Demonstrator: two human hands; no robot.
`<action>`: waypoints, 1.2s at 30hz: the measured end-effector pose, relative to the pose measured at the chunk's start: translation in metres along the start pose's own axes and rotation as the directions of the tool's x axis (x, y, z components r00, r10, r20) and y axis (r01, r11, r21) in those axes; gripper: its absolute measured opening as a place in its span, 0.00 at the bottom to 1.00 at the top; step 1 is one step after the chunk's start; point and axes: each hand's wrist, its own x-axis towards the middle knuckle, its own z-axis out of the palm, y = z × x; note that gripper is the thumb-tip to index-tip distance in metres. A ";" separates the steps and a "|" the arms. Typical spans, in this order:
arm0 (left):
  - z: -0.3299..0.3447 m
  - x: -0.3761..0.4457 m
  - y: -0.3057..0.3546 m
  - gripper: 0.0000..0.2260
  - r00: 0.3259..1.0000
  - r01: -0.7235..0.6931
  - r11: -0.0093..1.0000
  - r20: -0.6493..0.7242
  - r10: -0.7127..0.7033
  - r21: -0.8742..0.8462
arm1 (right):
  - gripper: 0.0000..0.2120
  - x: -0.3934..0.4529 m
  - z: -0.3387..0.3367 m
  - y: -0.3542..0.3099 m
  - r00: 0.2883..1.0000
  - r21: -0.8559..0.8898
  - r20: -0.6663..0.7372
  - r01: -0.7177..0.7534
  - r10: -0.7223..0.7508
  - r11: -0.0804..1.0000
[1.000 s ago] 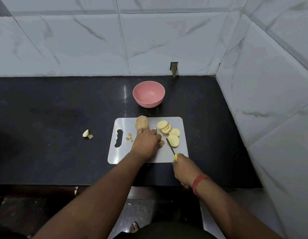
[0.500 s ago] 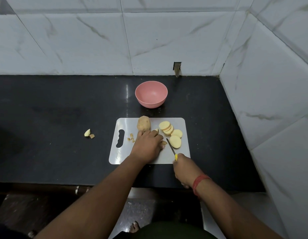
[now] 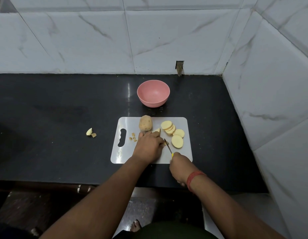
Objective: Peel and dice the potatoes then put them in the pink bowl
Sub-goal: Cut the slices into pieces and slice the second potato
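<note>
Left hand (image 3: 148, 146) pressed down over a potato piece (image 3: 157, 130), fingers curled on it. Right hand (image 3: 180, 165) clenched round yellow-handled knife (image 3: 168, 147), blade angled in toward left fingertips. Dicing judged under way, early: only a few small cubes (image 3: 133, 137) beside left hand. Just beyond right hand, fanned round slices (image 3: 173, 132); beyond left hand, an unpeeled potato (image 3: 145, 123), all on white cutting board (image 3: 183, 157). Farther out, pink bowl (image 3: 153, 93), nothing inside. Far left on tabletop (image 3: 46, 118), two stray scraps (image 3: 90, 132). Next: short downward cuts, fingertips tucked clear. No writing or brand legible.
</note>
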 end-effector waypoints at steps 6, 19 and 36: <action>0.003 0.000 0.003 0.12 1.000 0.026 1.000 -0.009 -0.027 -0.017 | 0.08 0.004 0.004 -0.004 1.000 0.015 0.025 -0.007 0.006 1.000; 0.006 -0.003 0.002 0.12 0.996 0.093 0.994 -0.002 -0.093 -0.053 | 0.02 -0.028 0.012 0.022 0.999 0.005 -0.001 0.051 -0.051 0.999; 0.003 -0.010 0.002 0.10 0.992 0.109 0.993 -0.054 -0.111 -0.042 | 0.07 -0.005 0.010 -0.011 0.999 -0.078 -0.034 0.011 -0.014 0.997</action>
